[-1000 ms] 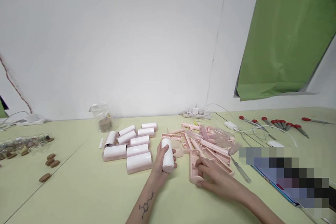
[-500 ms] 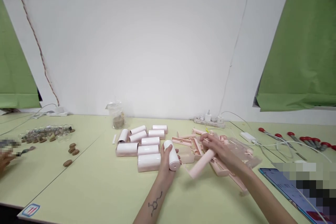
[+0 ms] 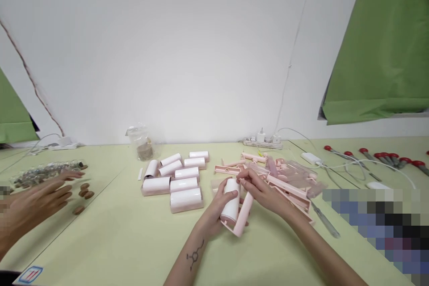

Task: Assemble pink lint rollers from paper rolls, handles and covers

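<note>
My left hand (image 3: pixel 214 214) is closed around a white roll (image 3: pixel 230 201), held just above the pale green table (image 3: pixel 127 246). My right hand (image 3: pixel 264 194) grips a pink handle piece (image 3: pixel 244 215) and holds it against the roll's right side. Both hands meet near the table's middle. Left of them lie several white rolls in pink holders (image 3: pixel 182 178). A heap of loose pink plastic parts (image 3: pixel 281 176) lies just behind and to the right of my right hand.
Another person's hands (image 3: pixel 36 203) reach in at the far left near small glass bottles (image 3: pixel 43 172) and brown corks (image 3: pixel 85 192). A plastic bag (image 3: pixel 142 143) and a power strip (image 3: pixel 263 143) stand by the wall. Red-handled screwdrivers (image 3: pixel 382 157), white cables and a blurred device lie right.
My right hand picked a pink handle piece out of the heap and brought it left against the roll in my left hand. Another person's hands came into view at the left.
</note>
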Tool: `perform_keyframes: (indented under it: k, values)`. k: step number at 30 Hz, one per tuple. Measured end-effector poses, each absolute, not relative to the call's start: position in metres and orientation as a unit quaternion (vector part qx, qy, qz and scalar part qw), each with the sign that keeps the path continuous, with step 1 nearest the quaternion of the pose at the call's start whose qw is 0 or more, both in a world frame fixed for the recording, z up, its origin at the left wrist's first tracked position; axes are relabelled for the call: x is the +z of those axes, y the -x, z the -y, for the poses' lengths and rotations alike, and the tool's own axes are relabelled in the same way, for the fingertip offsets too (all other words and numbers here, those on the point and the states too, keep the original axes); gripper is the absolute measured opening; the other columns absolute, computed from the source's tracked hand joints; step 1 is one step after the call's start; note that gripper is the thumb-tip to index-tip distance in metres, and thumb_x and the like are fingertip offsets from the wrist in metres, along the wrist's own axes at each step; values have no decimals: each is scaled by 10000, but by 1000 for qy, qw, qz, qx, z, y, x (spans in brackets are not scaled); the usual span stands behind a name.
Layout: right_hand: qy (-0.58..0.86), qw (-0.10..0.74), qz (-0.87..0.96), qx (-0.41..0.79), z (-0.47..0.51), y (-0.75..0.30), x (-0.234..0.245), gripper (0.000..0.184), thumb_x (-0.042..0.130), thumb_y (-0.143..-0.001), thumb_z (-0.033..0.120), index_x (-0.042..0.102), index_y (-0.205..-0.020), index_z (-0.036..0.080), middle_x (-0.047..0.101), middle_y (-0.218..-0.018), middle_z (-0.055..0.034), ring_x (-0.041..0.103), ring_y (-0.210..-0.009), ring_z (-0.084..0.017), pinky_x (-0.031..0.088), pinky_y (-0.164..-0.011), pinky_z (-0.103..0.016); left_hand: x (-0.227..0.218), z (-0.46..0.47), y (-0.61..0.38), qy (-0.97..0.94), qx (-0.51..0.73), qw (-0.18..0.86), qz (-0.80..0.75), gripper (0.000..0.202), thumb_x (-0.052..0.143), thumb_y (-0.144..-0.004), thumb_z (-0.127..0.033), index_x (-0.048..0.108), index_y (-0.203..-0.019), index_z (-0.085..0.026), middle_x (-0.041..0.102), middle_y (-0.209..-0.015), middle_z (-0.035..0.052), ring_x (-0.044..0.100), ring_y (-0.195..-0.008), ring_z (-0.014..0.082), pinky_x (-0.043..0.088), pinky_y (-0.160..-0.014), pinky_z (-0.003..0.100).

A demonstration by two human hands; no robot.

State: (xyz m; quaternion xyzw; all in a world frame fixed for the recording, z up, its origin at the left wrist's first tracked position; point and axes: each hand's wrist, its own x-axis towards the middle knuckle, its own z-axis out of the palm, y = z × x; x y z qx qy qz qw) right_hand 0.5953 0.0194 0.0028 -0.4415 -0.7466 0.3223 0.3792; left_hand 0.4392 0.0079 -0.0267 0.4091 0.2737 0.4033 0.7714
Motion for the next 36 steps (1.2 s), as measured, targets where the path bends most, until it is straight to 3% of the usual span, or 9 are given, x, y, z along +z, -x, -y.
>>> perform_keyframes:
  k: [11,15,17,20,24,28,36]
  values:
    - [445,332,786,271,-23,-601,1,153,307,-871,344,421,-879,243,478,-864,-4,481,-806,-156,392,-720,-287,-24,-4,-435,-437,349,796,-230,538,532,-764,-316,284,-1240,-355,577,-938,45,621,-756,235,460,-650,374]
    - [440,330,793,260,-26,-605,-3,144,340,-860,327,409,-956,245,478,-931,-18,483,-796,-148,405,-686,-275,-27,-8,-433,-469,322,777,-268,844,652,-653,-236,113,-1291,-352,547,-1008,67,617,-703,216,458,-660,396]
    - [429,318,806,256,-29,-609,-6,164,390,-838,319,430,-977,241,494,-955,-23,491,-788,-149,407,-674,-270,-28,-10,-430,-522,304,738,-300,821,685,-594,-204,225,-1271,-269,549,-991,69,596,-737,209,452,-690,380]
    - [411,262,835,254,-32,-615,-8,125,450,-793,269,504,-890,214,543,-861,-15,507,-750,-148,397,-649,-254,-27,-13,-423,-630,287,634,-343,612,697,-558,-207,452,-1119,-200,552,-992,39,529,-890,217,415,-775,336]
    - [402,174,870,227,-31,-617,-7,168,501,-652,150,524,-812,195,545,-726,12,486,-640,-129,342,-539,-211,-26,-14,-415,-720,238,537,-369,676,708,-518,-198,447,-1140,-231,543,-1054,11,485,-964,232,391,-823,336]
    - [410,105,890,172,-23,-613,-15,110,471,-566,129,487,-663,179,511,-659,17,440,-574,-118,251,-467,-200,-19,-13,-413,-754,172,543,-326,717,736,-484,-224,466,-1147,-266,547,-1086,-11,480,-1007,239,374,-867,321]
    - [384,112,896,194,-19,-610,-50,110,395,-586,108,486,-621,158,514,-611,-4,445,-607,-136,264,-512,-214,-15,-17,-409,-735,54,592,-326,626,743,-467,-243,562,-1065,-275,577,-948,-49,513,-938,226,393,-842,289]
